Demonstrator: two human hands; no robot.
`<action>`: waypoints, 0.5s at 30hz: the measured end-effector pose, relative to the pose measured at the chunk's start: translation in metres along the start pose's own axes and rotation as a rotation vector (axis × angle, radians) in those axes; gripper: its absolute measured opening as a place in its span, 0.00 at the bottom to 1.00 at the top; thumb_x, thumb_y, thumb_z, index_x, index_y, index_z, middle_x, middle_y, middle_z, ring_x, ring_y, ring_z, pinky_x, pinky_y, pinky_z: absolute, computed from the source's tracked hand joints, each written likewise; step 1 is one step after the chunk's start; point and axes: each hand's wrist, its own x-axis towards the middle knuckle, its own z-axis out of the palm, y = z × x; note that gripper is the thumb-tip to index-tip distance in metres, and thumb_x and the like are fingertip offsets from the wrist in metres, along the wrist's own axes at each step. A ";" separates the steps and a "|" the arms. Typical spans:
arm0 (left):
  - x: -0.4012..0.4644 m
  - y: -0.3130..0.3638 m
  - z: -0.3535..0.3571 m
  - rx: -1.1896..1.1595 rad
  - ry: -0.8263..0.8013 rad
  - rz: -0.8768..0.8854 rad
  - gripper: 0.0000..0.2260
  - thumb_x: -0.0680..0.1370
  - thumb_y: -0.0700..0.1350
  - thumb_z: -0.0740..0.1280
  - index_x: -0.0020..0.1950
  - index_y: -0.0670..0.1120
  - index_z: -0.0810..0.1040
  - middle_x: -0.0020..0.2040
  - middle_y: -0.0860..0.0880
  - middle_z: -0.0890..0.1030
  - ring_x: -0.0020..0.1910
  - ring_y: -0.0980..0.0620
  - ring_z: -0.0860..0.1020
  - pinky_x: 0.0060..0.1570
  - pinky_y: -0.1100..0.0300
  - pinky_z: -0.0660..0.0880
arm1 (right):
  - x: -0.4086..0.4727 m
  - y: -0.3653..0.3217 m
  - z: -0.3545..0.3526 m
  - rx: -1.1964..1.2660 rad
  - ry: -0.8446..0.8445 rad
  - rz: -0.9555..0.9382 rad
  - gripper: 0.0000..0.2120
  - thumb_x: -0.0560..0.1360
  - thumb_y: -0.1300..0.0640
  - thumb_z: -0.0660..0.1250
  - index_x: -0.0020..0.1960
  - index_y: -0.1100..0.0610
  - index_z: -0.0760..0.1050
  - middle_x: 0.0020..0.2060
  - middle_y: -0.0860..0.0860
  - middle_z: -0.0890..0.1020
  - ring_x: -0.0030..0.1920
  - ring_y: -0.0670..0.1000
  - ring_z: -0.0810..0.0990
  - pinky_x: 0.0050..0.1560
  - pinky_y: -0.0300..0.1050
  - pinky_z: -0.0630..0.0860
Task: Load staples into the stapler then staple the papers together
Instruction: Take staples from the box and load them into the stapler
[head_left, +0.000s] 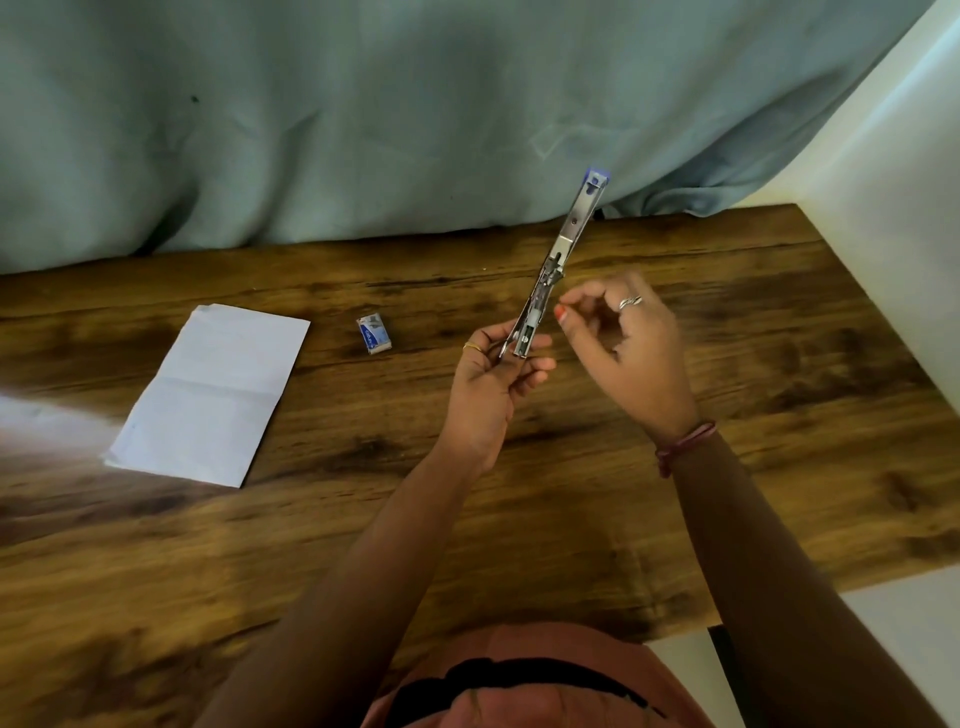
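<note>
shiny metal stapler (558, 265), glossy wooden table (675, 499)

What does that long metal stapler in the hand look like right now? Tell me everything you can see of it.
The stapler looks like shiny silver metal with a blue plastic tip at its far end. It is swung wide open into one long strip, its inner channel showing. It is held above the wooden table, slanting up and away. The left hand grips its near end; the right hand hovers close beside it, apparently not touching.

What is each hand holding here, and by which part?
The left hand grips the opened stapler by its lower end. The right hand is beside it with thumb and forefinger pinched; whether they hold staples cannot be told.
</note>
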 end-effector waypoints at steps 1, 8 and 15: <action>0.000 -0.001 0.000 0.004 0.003 0.000 0.12 0.81 0.32 0.55 0.60 0.43 0.71 0.45 0.49 0.85 0.39 0.56 0.82 0.42 0.65 0.79 | -0.002 0.000 0.000 -0.040 -0.048 -0.029 0.07 0.76 0.58 0.66 0.53 0.57 0.78 0.42 0.49 0.78 0.38 0.46 0.75 0.37 0.42 0.75; 0.000 -0.003 -0.004 0.034 0.019 -0.007 0.12 0.81 0.31 0.55 0.60 0.44 0.72 0.41 0.52 0.84 0.38 0.57 0.81 0.43 0.63 0.78 | 0.004 -0.003 -0.005 -0.294 -0.259 -0.186 0.13 0.77 0.50 0.63 0.59 0.52 0.77 0.43 0.49 0.81 0.37 0.47 0.78 0.35 0.40 0.74; 0.000 -0.004 -0.006 0.058 0.035 -0.016 0.14 0.80 0.31 0.56 0.57 0.46 0.73 0.44 0.49 0.85 0.39 0.56 0.81 0.44 0.63 0.78 | 0.018 0.003 -0.014 -0.346 -0.406 -0.246 0.25 0.74 0.36 0.58 0.61 0.52 0.73 0.40 0.47 0.77 0.34 0.45 0.73 0.32 0.39 0.72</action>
